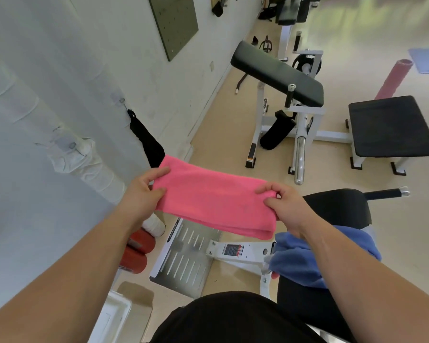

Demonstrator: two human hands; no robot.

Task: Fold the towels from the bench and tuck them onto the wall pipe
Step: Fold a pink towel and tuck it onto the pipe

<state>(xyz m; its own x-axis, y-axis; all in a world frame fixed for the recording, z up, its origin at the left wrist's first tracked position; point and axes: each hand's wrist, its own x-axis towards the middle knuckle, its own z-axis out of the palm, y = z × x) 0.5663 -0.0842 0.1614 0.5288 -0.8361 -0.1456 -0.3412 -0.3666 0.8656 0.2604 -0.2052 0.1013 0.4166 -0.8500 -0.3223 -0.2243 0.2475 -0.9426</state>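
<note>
A pink towel, folded into a long band, is stretched in the air between my hands. My left hand pinches its left end and my right hand pinches its right end. A crumpled blue towel lies on the black bench under my right forearm. The white wrapped wall pipe runs down the wall on the left, just left of my left hand.
Red dumbbells sit on the floor at the pipe's foot. A metal footplate and white machine frame lie below the towel. A black bag hangs on the wall. A padded curl bench and a flat bench stand beyond.
</note>
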